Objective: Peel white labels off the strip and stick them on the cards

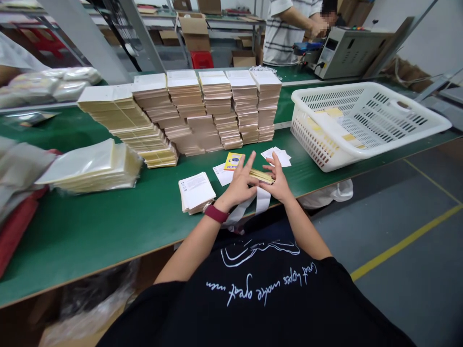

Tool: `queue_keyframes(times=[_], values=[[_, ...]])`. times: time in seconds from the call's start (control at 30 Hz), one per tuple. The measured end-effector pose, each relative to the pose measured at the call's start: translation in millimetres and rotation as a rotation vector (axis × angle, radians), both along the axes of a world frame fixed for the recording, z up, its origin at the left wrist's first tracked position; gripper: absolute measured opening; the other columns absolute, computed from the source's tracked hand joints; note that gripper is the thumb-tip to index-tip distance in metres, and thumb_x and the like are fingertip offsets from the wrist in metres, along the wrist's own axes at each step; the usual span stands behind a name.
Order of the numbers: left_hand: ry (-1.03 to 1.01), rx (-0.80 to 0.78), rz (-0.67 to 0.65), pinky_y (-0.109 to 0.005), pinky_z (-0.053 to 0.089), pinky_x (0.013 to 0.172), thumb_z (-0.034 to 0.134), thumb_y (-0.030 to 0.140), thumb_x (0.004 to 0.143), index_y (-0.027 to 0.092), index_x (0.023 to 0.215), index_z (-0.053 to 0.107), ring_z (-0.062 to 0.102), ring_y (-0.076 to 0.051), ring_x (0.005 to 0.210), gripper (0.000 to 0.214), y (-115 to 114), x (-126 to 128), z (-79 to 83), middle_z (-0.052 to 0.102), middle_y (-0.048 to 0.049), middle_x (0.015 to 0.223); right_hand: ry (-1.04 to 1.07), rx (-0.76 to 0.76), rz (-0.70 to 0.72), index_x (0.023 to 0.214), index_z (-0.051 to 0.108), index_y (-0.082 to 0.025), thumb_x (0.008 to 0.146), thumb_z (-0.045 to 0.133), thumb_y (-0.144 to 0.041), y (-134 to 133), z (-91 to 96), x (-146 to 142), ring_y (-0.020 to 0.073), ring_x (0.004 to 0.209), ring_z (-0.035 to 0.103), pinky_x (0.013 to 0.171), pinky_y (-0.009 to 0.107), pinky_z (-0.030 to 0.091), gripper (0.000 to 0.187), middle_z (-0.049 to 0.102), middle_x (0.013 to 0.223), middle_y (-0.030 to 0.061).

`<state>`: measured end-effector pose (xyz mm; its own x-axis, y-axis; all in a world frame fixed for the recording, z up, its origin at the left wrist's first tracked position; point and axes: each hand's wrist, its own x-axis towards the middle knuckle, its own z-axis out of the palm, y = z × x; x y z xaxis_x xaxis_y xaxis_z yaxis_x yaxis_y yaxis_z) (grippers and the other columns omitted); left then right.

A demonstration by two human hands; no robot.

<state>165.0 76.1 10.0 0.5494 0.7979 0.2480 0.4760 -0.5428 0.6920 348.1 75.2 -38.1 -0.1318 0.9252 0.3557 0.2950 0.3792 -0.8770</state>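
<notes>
My left hand [240, 183] and my right hand [278, 180] meet over the front edge of the green table [108, 226]. Between them they pinch a thin flat yellowish packet [261, 176], held level. My left hand's upper fingers stick out straight while thumb and lower fingers grip the packet's left end; my right hand's fingers curl on its right end. A maroon band [216, 213] sits on my left wrist. Just beyond the hands lie a yellow card [232, 161] and loose white slips [278, 156].
Tall rows of stacked tan packets [202, 111] stand behind. A small white card stack [196, 193] lies left of my hands, bagged sheets [94, 166] farther left. A white plastic basket [361, 120] is at right. Another person [289, 29] stands at a grey machine [349, 50].
</notes>
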Motion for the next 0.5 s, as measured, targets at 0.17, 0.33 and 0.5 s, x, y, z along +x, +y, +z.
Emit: queue_keyframes(times=[0.17,0.33,0.5], values=[[-0.243,-0.174,0.029,-0.041,0.020,0.122,0.061,0.013,0.069,0.018,0.061,0.066,0.022,-0.030,0.148,0.010,7.7,6.0,-9.6,0.020,0.0051,0.161,-0.033,-0.094,0.017,0.153,0.016,-0.026,0.074,0.072,-0.041,7.7,5.2,3.0,0.0237,0.099,0.063,0.095,0.042,0.049,0.098,0.064,0.112,0.0072],[-0.320,-0.200,0.020,-0.037,0.020,0.122,0.062,0.015,0.069,0.019,0.062,0.067,0.025,-0.029,0.146,0.010,3.4,2.8,-15.3,0.016,0.0069,0.162,-0.089,-0.022,-0.015,0.153,0.011,-0.026,0.065,0.079,-0.046,7.7,5.0,15.5,0.0267,0.115,0.056,0.098,0.043,0.048,0.114,0.051,0.134,0.0128],[-0.317,-0.182,0.100,-0.036,0.016,0.123,0.062,0.013,0.070,0.018,0.061,0.066,0.025,-0.027,0.146,0.011,2.0,10.9,-20.5,0.016,0.0071,0.162,-0.150,0.046,-0.194,0.152,0.015,-0.026,0.075,0.070,-0.041,2.6,-0.8,11.8,0.0266,0.118,0.053,0.102,0.046,0.045,0.096,0.049,0.135,0.0130]])
